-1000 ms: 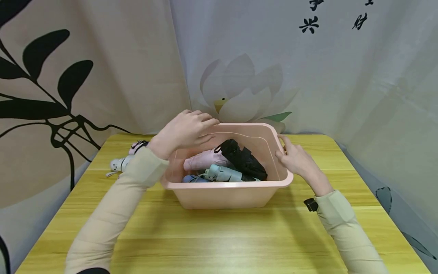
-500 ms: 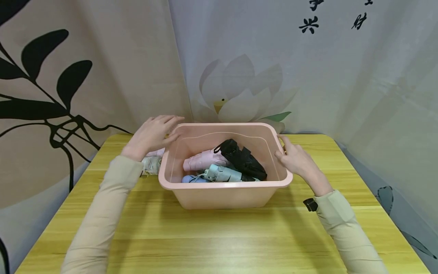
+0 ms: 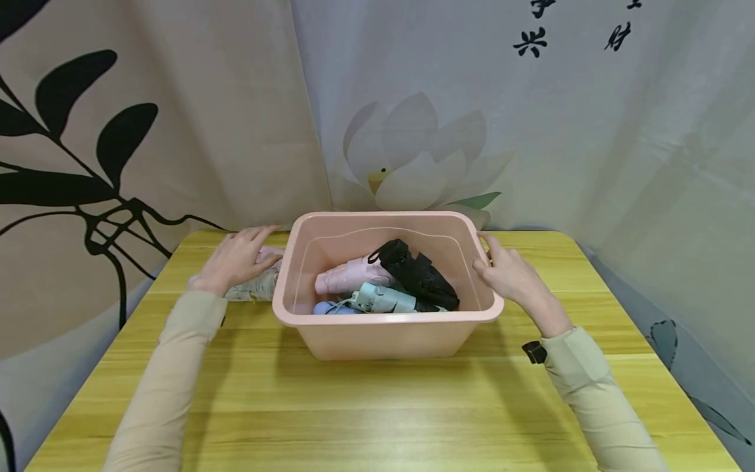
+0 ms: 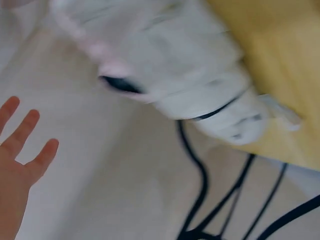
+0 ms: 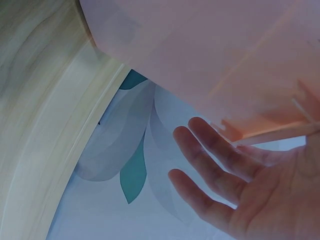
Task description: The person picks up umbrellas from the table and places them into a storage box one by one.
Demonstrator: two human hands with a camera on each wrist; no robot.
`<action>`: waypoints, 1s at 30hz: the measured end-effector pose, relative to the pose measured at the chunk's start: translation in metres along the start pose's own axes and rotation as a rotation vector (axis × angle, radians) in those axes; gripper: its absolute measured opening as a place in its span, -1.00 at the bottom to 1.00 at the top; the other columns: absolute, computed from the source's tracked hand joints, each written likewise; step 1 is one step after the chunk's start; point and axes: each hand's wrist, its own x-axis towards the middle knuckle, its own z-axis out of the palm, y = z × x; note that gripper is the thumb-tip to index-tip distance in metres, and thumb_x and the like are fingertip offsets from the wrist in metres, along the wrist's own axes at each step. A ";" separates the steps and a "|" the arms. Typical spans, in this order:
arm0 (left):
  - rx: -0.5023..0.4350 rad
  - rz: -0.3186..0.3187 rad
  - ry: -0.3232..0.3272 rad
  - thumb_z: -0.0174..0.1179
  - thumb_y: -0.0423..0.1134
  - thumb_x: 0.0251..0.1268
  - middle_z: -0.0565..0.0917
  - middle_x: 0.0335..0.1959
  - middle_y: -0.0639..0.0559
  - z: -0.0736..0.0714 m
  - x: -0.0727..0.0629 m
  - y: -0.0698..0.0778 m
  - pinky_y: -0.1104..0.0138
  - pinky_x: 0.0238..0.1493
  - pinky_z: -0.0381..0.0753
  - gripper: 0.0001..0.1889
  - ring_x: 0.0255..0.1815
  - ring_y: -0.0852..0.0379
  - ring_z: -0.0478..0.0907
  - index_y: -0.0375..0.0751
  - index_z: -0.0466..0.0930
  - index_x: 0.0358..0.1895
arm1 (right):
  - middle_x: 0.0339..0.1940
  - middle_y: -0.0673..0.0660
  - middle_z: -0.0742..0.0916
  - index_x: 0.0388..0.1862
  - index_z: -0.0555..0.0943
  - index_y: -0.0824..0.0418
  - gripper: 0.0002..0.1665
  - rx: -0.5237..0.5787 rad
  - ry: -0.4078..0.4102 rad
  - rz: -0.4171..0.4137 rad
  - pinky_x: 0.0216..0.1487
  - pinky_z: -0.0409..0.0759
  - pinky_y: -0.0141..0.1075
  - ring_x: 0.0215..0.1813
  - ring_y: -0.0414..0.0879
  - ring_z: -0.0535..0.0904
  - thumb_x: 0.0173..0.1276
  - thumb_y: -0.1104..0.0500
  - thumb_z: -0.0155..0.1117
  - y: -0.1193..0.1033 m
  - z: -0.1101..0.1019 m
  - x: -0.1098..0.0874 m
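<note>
A pink plastic basin [image 3: 389,337] stands on the table with several folded umbrellas inside: a black one [image 3: 421,275], a pale pink one [image 3: 354,275], a light blue one [image 3: 386,299] and a partly hidden blue one [image 3: 337,308]. Left of the basin lie a white folded umbrella [image 4: 175,55] and a pink one [image 3: 268,252], side by side. Over these two hovers my left hand [image 3: 236,259], fingers spread and holding nothing. My right hand [image 3: 512,275] holds the basin's right rim, thumb over it; the other fingers [image 5: 210,185] stay outside, below the rim.
The wooden table [image 3: 377,413] ends just behind the basin, close to a printed curtain [image 3: 413,164]. Part of the white umbrella is hidden under my left hand and sleeve [image 3: 189,328].
My left hand has come from above the basin's back left corner, leftward and down to the two umbrellas beside it. The right hand has kept its place on the rim.
</note>
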 end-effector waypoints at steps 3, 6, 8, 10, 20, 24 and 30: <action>0.021 -0.016 -0.073 0.15 0.07 0.28 0.40 0.32 -0.30 0.014 -0.005 -0.009 -0.34 0.21 0.27 -0.29 0.29 -0.37 0.35 -0.13 0.18 0.42 | -0.08 0.30 0.69 0.51 0.05 0.17 -0.27 0.003 -0.003 0.001 -0.40 0.48 -0.27 -0.39 -0.04 0.61 0.40 0.04 -0.11 0.000 0.000 0.000; 0.034 -0.009 -0.123 0.17 0.10 0.25 0.41 0.31 -0.31 0.025 -0.010 -0.015 -0.37 0.22 0.23 -0.26 0.28 -0.38 0.36 -0.14 0.19 0.42 | -0.05 0.31 0.69 0.51 0.05 0.18 -0.27 0.001 0.000 -0.001 -0.36 0.50 -0.24 -0.35 -0.02 0.63 0.41 0.04 -0.10 0.000 0.000 0.000; 0.035 -0.001 -0.141 0.19 0.12 0.23 0.42 0.30 -0.31 0.031 -0.013 -0.018 -0.37 0.22 0.24 -0.25 0.27 -0.38 0.37 -0.13 0.21 0.41 | -0.03 0.32 0.68 0.51 0.05 0.18 -0.27 0.000 0.000 -0.003 -0.34 0.52 -0.21 -0.33 -0.01 0.64 0.41 0.04 -0.10 0.000 0.001 0.001; 0.039 0.001 -0.157 0.20 0.16 0.20 0.41 0.31 -0.30 0.035 -0.015 -0.021 -0.38 0.21 0.24 -0.23 0.27 -0.37 0.38 -0.10 0.21 0.41 | -0.02 0.33 0.68 0.51 0.05 0.18 -0.28 -0.002 0.000 -0.004 -0.33 0.53 -0.20 -0.32 0.00 0.65 0.41 0.04 -0.10 0.000 0.001 0.001; 0.068 0.003 -0.210 0.26 0.29 0.03 0.36 0.35 -0.20 0.043 -0.022 -0.024 -0.39 0.22 0.20 -0.15 0.34 -0.32 0.30 0.00 0.25 0.39 | -0.02 0.33 0.68 0.50 0.06 0.18 -0.28 -0.007 0.015 -0.005 -0.24 0.57 -0.10 -0.23 0.07 0.67 0.42 0.04 -0.10 0.000 0.001 0.001; 0.049 0.018 -0.220 0.34 0.24 -0.03 0.38 0.29 -0.23 0.044 -0.026 -0.025 -0.40 0.20 0.22 -0.15 0.30 -0.33 0.31 0.02 0.28 0.36 | -0.01 0.34 0.68 0.51 0.05 0.19 -0.28 -0.005 0.010 -0.004 -0.25 0.57 -0.11 -0.24 0.07 0.67 0.42 0.03 -0.10 0.000 0.001 0.001; 0.022 0.050 -0.207 0.44 0.07 -0.08 0.42 0.26 -0.25 0.048 -0.034 -0.030 -0.36 0.13 0.32 -0.16 0.27 -0.28 0.37 -0.03 0.30 0.33 | -0.03 0.33 0.68 0.51 0.05 0.19 -0.27 -0.005 0.002 -0.001 -0.32 0.54 -0.18 -0.30 0.01 0.65 0.42 0.04 -0.10 0.000 0.001 0.001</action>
